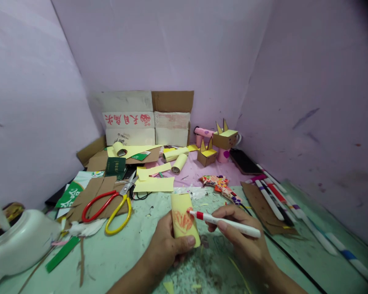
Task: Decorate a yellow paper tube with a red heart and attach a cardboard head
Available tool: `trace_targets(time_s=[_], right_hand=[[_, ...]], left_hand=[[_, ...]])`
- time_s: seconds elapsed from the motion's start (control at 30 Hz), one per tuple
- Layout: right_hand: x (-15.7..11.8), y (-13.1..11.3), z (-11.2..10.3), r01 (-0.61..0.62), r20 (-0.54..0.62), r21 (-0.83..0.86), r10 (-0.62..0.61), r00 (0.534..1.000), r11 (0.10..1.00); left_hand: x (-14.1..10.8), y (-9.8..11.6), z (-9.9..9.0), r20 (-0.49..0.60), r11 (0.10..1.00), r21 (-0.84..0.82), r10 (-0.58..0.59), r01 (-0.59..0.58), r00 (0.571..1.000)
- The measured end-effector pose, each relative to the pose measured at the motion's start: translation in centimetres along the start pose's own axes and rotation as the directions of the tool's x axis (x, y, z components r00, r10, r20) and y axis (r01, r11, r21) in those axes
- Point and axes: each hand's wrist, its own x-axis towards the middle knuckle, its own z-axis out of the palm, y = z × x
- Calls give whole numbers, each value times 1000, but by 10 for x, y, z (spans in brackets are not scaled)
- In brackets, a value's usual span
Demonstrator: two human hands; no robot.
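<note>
Yellow tube (181, 212) in left hand (168, 241), marker (230, 223) in right (241, 232)

The person's left hand (168, 243) and right hand (239, 228) are both bare, with slim fingers and short, rounded nails that show on the thumbs, and each runs through an uncovered wrist into a slender left forearm (133, 277) and right forearm (279, 279), likewise bare as far as the view reaches.

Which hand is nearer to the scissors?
The left. The left hand holds the tube, to the right of the scissors; the right hand, holding the marker, is farther right, beyond the tube.
</note>
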Motion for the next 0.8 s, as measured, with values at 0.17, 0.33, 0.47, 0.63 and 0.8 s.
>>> trace_targets(time_s=[0.17,0.33,0.47,0.63,0.8], right_hand=[[0,0,-1,3,3,-8,-3,1000,1000],[2,1,-3,-2,-17,22,2,1000,1000],[2,2,-3,-7,-15,38,7,1000,999],[2,1,-3,-21,-36,42,23,999,999],[2,1,-2,-12,-28,35,13,1000,999]], left_hand=[[-1,3,0,-4,1000,17,-5,5,1000],[-4,9,0,3,997,70,-28,28,1000],[-6,11,0,17,995,87,-39,37,999],[-6,11,1,22,997,65,-29,28,999],[-4,9,2,5,998,54,-31,30,1000]])
